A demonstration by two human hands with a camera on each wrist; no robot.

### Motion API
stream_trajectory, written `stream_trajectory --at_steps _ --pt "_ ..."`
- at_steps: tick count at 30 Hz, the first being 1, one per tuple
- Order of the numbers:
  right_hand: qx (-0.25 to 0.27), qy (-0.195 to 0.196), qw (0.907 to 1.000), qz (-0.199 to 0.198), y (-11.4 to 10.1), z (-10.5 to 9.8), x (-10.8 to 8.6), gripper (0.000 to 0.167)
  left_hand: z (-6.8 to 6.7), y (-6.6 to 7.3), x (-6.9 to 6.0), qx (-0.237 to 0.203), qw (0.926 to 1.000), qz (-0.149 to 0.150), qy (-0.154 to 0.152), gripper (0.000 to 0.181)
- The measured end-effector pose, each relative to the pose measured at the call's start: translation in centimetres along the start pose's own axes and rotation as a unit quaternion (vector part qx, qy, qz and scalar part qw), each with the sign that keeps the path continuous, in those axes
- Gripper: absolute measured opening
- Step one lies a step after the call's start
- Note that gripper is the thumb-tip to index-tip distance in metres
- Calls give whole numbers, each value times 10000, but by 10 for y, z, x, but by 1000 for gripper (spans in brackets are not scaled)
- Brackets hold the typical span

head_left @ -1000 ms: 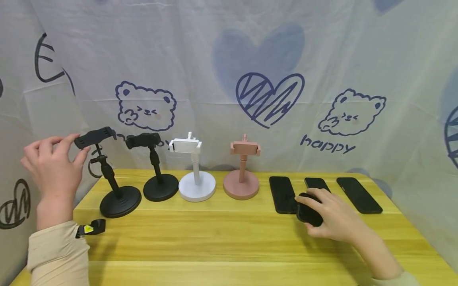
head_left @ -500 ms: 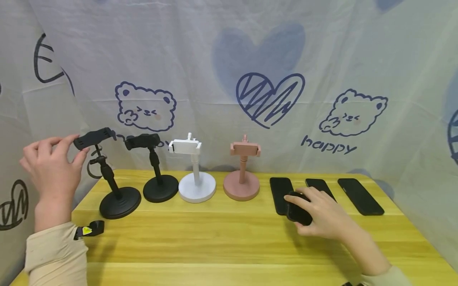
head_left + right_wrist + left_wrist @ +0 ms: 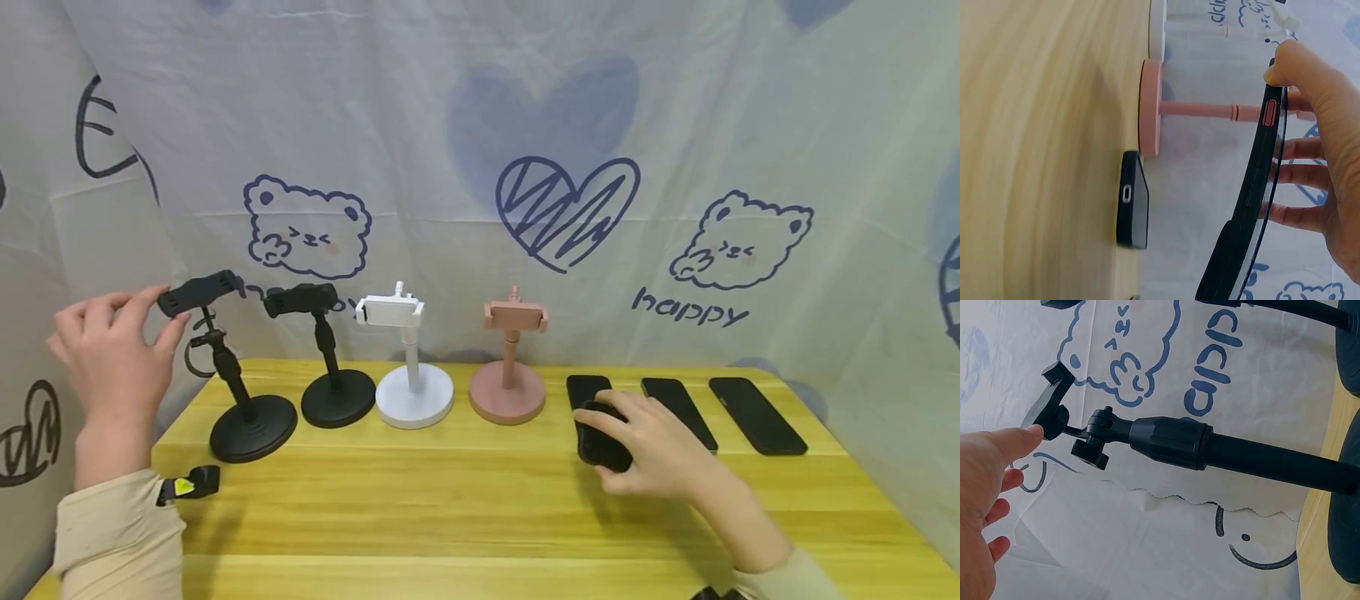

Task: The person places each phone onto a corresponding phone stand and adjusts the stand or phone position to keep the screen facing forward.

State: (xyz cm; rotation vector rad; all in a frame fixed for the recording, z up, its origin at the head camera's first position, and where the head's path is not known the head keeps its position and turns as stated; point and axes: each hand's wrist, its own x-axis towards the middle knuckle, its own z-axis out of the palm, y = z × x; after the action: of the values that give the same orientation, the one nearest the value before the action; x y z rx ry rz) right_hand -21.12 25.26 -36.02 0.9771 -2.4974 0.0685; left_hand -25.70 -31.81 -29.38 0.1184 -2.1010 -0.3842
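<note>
At the left my left hand (image 3: 116,358) pinches one end of the clamp head (image 3: 198,292) of the nearest black phone stand (image 3: 232,375); the left wrist view shows the thumb (image 3: 1019,440) on that tilted clamp. My right hand (image 3: 648,454) holds a smartphone (image 3: 602,442) in a black case, raised off the table. From the right wrist, the thumb lies on one edge of this phone (image 3: 1254,156), near a red side button, with fingers at the other side. Beneath and behind it a second phone (image 3: 588,385) lies on the table, partly covered in the head view.
Beside the gripped stand stand another black phone stand (image 3: 335,392), a white one (image 3: 414,396) and a pink one (image 3: 507,392). Two more black phones, a middle one (image 3: 678,408) and a right one (image 3: 757,415), lie on the wooden table (image 3: 420,508). A printed curtain (image 3: 442,125) hangs behind.
My right hand has moved left with the phone, from in front of the middle phone to in front of the left one. The left hand stays on the stand's clamp.
</note>
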Motion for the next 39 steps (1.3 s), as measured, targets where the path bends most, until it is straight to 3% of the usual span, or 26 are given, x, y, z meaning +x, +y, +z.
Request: stream_trajectory --at_steps 11,27,39 --pt "146 409 9976 -542 -12 4 19 67 0 -1 -2 -67 10000 44 54 37" --pt "253 166 9972 -690 -36 9 47 66 -1 -1 -1 -187 9995 178 157 36" --pt "403 615 9916 -1068 -51 14 65 65 0 0 -1 -140 9998 68 106 37"
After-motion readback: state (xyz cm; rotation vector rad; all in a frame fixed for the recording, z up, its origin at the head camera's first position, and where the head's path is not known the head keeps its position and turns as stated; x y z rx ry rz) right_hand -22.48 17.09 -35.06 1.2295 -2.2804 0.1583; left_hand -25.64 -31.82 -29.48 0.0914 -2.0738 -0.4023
